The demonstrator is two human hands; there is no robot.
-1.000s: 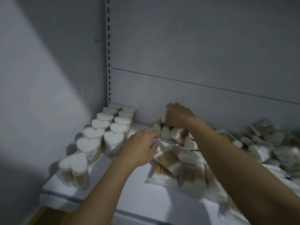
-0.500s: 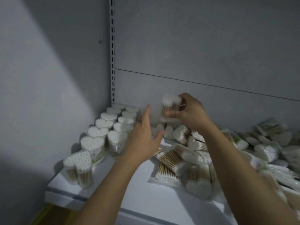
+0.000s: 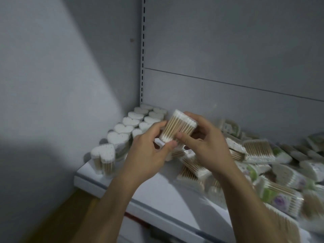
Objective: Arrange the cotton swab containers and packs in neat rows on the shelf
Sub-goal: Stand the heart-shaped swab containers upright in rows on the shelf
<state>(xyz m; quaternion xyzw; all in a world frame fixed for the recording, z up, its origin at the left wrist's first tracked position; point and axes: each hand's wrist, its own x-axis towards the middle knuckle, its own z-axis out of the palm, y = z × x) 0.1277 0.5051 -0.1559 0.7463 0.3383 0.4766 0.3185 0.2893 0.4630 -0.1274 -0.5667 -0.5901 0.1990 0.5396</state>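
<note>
Probably light, stiff and slick, the swab container (image 3: 178, 128) is pinched at its sides between left hand (image 3: 149, 151) and right hand (image 3: 208, 142).

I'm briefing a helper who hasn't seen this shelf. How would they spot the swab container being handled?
On the white shelf, upright heart-shaped containers stand in two rows at the left and loose packs lie piled at the right. Between them, the left hand and right hand grip one swab container. It alone is off the shelf and tilted, its wooden sticks showing.
</note>
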